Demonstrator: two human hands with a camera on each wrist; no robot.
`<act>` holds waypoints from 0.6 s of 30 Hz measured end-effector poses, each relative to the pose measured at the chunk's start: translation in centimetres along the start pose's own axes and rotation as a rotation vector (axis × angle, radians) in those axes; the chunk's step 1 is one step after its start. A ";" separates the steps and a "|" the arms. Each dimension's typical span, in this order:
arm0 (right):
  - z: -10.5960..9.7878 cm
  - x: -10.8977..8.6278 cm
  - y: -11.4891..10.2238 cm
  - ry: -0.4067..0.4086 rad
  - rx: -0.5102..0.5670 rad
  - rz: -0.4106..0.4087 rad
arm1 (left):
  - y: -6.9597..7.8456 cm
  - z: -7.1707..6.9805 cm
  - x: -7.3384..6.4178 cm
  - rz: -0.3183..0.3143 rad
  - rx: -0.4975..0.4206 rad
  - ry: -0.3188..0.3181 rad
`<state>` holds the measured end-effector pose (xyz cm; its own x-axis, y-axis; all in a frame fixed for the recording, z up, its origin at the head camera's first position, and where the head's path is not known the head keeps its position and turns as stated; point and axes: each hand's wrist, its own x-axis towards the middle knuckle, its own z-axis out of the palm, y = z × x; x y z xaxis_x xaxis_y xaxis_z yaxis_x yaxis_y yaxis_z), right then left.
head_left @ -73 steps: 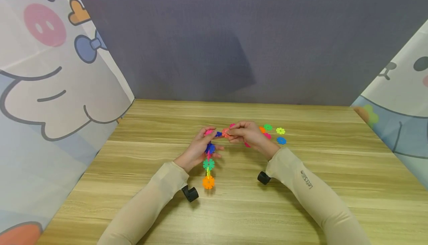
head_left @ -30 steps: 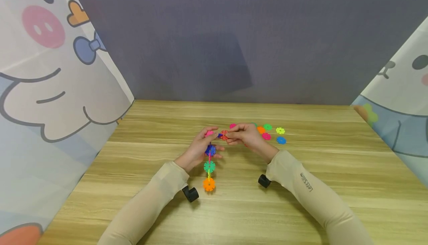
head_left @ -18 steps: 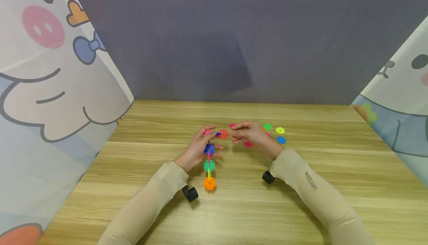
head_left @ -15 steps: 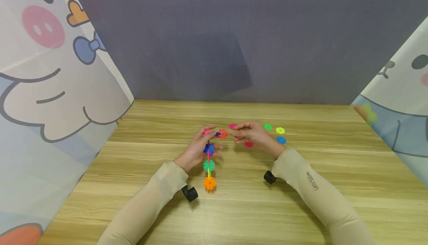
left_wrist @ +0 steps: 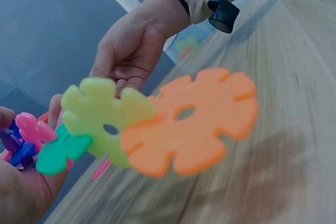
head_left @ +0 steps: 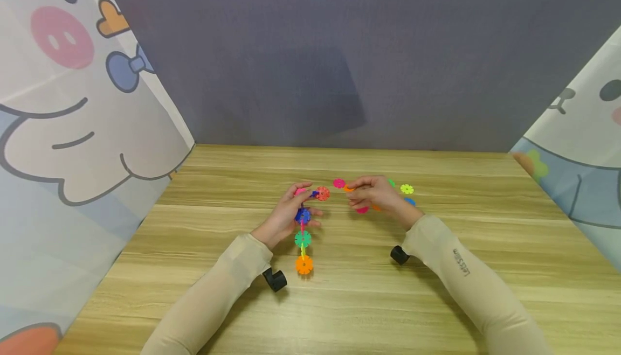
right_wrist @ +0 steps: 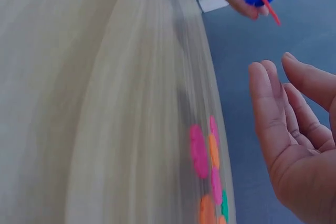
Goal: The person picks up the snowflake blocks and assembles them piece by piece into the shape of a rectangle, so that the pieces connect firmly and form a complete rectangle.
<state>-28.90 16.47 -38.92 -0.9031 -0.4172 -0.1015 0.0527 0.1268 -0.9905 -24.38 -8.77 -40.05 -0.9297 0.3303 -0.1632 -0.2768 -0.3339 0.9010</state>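
My left hand (head_left: 285, 214) pinches a chain of slotted flower-shaped plastic discs near its pink disc (head_left: 301, 192). From there a line of discs runs toward me: a blue disc (head_left: 303, 215), a green disc (head_left: 303, 238), a yellow disc (left_wrist: 86, 114) and an orange disc (left_wrist: 220, 106) at the end. On the right side of the grip, a coral-red disc (head_left: 323, 193) sticks out past a dark blue one (head_left: 315, 194). My right hand (head_left: 375, 194) hovers near the loose discs, thumb and fingers apart; in the right wrist view nothing lies between them.
Loose discs lie on the wooden table (head_left: 359, 301) around and under the right hand: pink (head_left: 339, 183), another pink (head_left: 361, 209), yellow (head_left: 406, 188), blue (head_left: 410, 202) and others partly covered. A grey panel (head_left: 310, 64) stands along the table's back edge.
My right hand has let go of the coral-red disc, which stays on the chain, and has moved right over the loose discs. The left hand keeps its hold almost unmoved.
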 end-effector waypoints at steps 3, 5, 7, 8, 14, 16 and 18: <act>-0.5 0.0 0.2 -0.005 -0.028 0.019 | 0.0 -0.1 0.0 -0.004 -0.006 0.008; -0.8 0.0 0.4 -0.009 -0.046 0.030 | 0.0 -0.1 0.0 -0.006 -0.008 0.008; -1.1 0.0 0.5 -0.014 -0.065 0.041 | 0.1 -0.1 0.0 -0.008 -0.010 0.009; -1.2 0.0 0.6 -0.012 -0.072 0.048 | 0.1 0.0 0.0 -0.008 -0.011 0.009; -1.6 0.0 1.0 0.013 -0.167 0.067 | 0.1 0.1 0.0 -0.005 -0.013 0.025; -1.8 0.1 1.0 0.027 -0.220 0.073 | 0.2 0.1 0.0 -0.002 -0.010 0.031; -2.0 0.1 1.1 0.038 -0.266 0.085 | 0.2 0.1 0.0 0.001 -0.003 0.037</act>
<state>-29.81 18.31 -39.83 -0.9159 -0.3613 -0.1747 0.0198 0.3941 -0.9188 -24.38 -8.79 -39.84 -0.9384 0.2970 -0.1767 -0.2761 -0.3368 0.9002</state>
